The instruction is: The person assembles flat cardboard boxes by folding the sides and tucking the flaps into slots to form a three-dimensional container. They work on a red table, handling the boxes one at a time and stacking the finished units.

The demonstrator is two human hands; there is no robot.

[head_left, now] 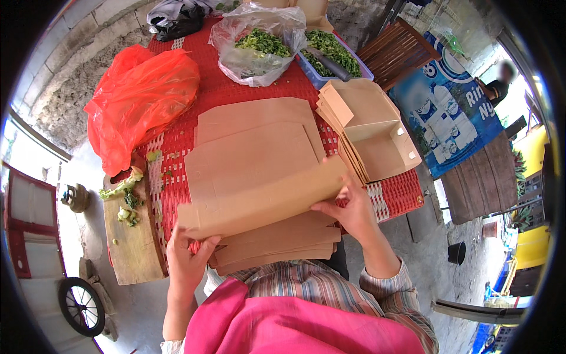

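A flat brown cardboard box blank (pixel 250 159) lies in front of me, its near panel bent up along a crease. My left hand (pixel 191 251) grips the left end of that raised panel, thumb in front and fingers behind. At the right end, my right hand (pixel 348 206) pinches the same panel between thumb and fingers. More flat cardboard blanks (pixel 283 239) lie stacked under it, their edges showing on the near side and at the back. To the right stand folded cardboard boxes (pixel 383 150), nested together, the top one with its lid up.
A red woven table (pixel 206 82) bears everything. A red plastic bag (pixel 141 94) and a wooden board (pixel 132 248) with vegetable scraps sit left. At the back are a clear bag (pixel 230 62) of chopped greens and a blue tub (pixel 368 74) with a knife (pixel 333 66) across it.
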